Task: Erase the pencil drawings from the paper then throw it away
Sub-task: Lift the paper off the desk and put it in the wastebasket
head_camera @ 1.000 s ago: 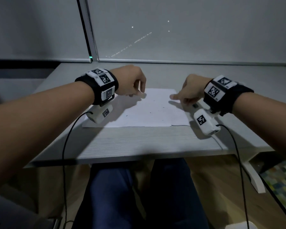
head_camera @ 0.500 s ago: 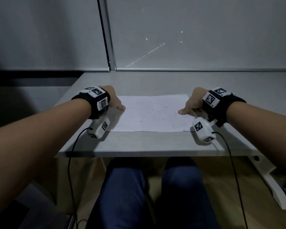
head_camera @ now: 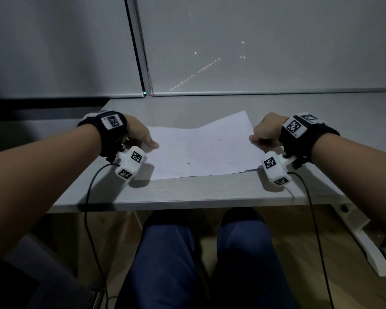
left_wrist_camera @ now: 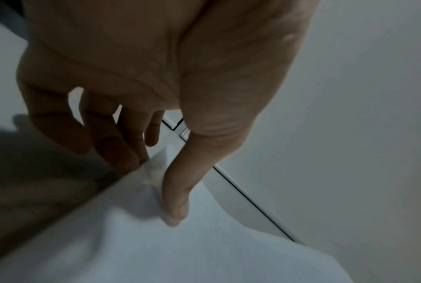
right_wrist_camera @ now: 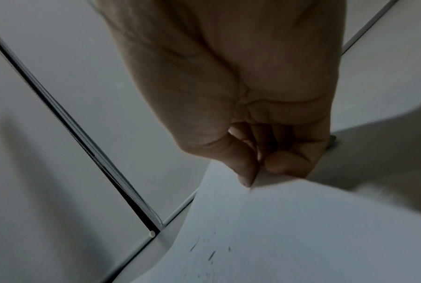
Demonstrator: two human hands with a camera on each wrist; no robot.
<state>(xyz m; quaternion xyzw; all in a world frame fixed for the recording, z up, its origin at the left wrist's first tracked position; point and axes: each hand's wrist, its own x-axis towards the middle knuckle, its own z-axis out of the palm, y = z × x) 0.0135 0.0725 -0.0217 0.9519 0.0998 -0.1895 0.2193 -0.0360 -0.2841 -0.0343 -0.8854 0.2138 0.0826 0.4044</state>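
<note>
A white sheet of paper [head_camera: 201,150] lies on the grey table [head_camera: 187,192], its far right corner raised off the surface. Small dark specks [head_camera: 216,157] dot its right half. My left hand [head_camera: 151,143] pinches the left edge: in the left wrist view the thumb [left_wrist_camera: 175,191] lies on top of the paper [left_wrist_camera: 180,249] and the fingers curl under it. My right hand [head_camera: 254,138] pinches the right edge; the right wrist view shows thumb and forefinger closed on the paper [right_wrist_camera: 289,229], with dark marks [right_wrist_camera: 211,254] nearby.
Closed grey window blinds [head_camera: 254,52] stand behind the table's far edge. My legs in blue trousers [head_camera: 198,264] are under the near edge. A white table foot [head_camera: 366,244] stands on the floor at right. Cables [head_camera: 89,208] hang from both wrist cameras.
Both hands moved from the paper's far part to its side edges and took hold. The paper's far right corner has lifted off the table.
</note>
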